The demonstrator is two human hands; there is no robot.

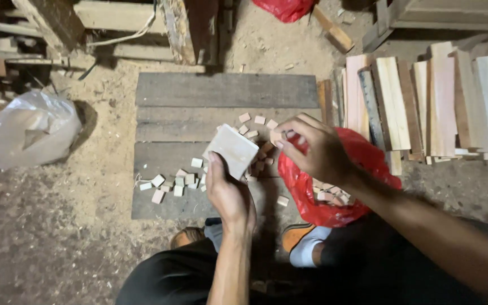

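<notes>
Two bare hands work low over a grey plank board [227,90] laid on the sawdust floor. The left hand [230,195] is closed around the lower edge of a pale square wooden block [231,151], thumb on one side and fingers curled behind, holding it tilted just above the middle of the board. The right hand [314,148] reaches in from four o'clock with its fingers bent and bunched together; a small pale piece [278,137] sits at the fingertips, though I cannot tell for sure whether it is pinched or only touched. That hand hovers at three o'clock from the block, close but apart from it.

Under the right wrist lies a red plastic bag [306,195], open, with more small pieces showing inside. Small wooden cubes [173,183] lie scattered on the board at eight o'clock from the block, and another loose cluster [255,121] spreads at twelve to one o'clock from it, just beside the right fingertips.

Off at three o'clock, a row of light wooden slats [441,104] lies side by side, with a dark ruler-like strip [371,107] among them. At nine o'clock a clear plastic bag [26,130] slumps on the floor. At twelve o'clock, past the board, a second red bag [286,8] peeks in among rough timber.
</notes>
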